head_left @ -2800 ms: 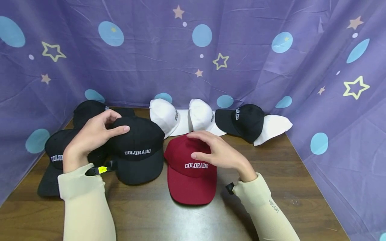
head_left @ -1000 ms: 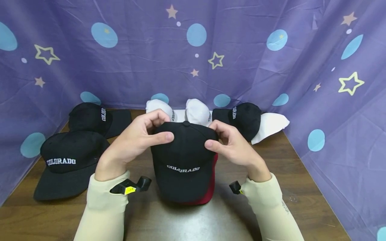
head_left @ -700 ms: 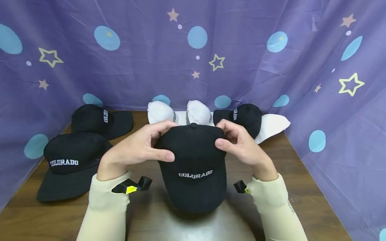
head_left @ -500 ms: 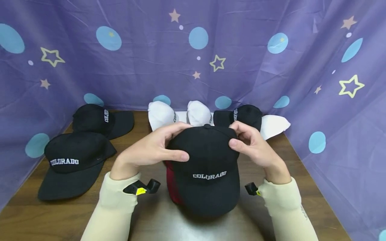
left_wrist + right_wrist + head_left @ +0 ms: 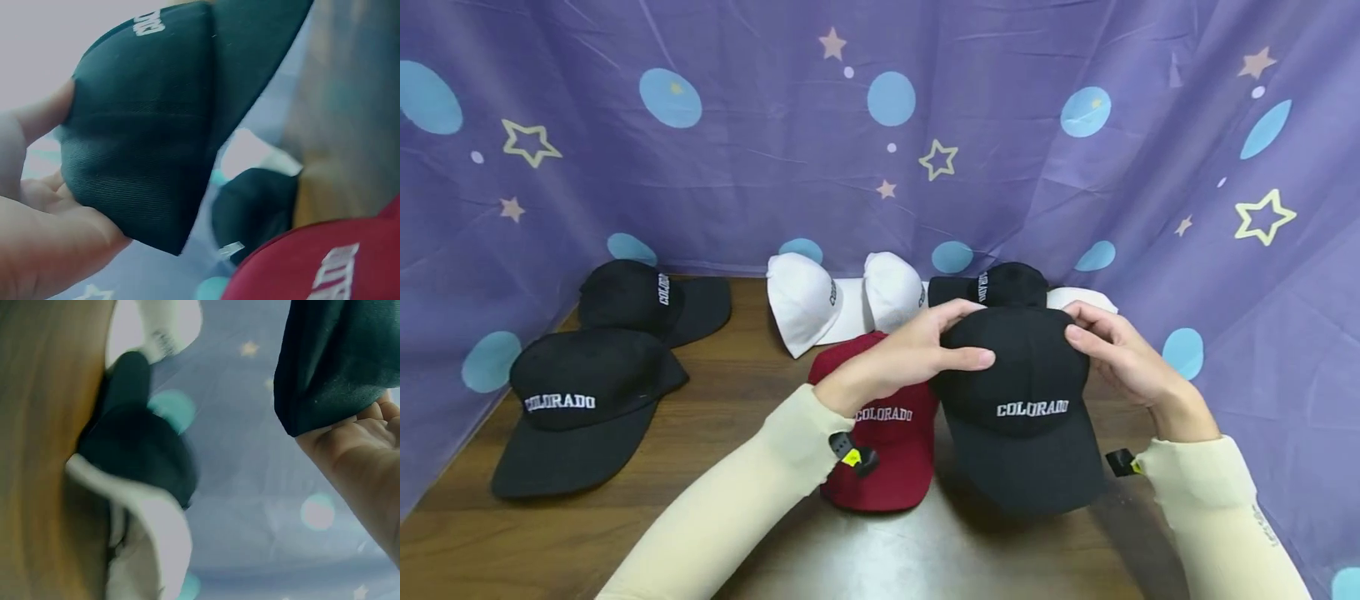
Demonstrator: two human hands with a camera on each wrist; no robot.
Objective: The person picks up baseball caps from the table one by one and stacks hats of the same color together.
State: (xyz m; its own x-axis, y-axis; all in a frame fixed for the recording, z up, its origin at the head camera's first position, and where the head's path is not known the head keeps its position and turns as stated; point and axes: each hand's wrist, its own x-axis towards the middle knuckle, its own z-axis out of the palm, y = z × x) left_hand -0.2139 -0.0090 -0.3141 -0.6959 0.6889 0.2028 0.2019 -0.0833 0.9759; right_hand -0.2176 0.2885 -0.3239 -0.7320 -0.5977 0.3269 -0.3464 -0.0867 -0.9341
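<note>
Both hands hold a black baseball cap [image 5: 1021, 375] with white COLORADO lettering, its brim toward the front, just right of the red cap. My left hand [image 5: 917, 357] grips the crown's left side, thumb in front and the other fingers mostly behind. My right hand [image 5: 1126, 367] pinches the right side in the same way. In the left wrist view the held cap [image 5: 137, 125] fills the upper middle; in the right wrist view the cap [image 5: 344, 369] is at upper right. The red COLORADO cap [image 5: 883, 471] sits on the table, partly hidden by my left forearm.
Two more black caps, one in front [image 5: 576, 417] and one behind [image 5: 625, 292], lie at the left. Along the back stand two white caps [image 5: 801, 292], a black cap [image 5: 1011, 283] and another white cap [image 5: 1078, 297]. A purple curtain [image 5: 737, 167] borders the wooden table [image 5: 820, 567].
The black cap came from the left with my left hand; my right hand left the red cap and took hold too. Both hands then carried it rightward past the red cap, uncovering it.
</note>
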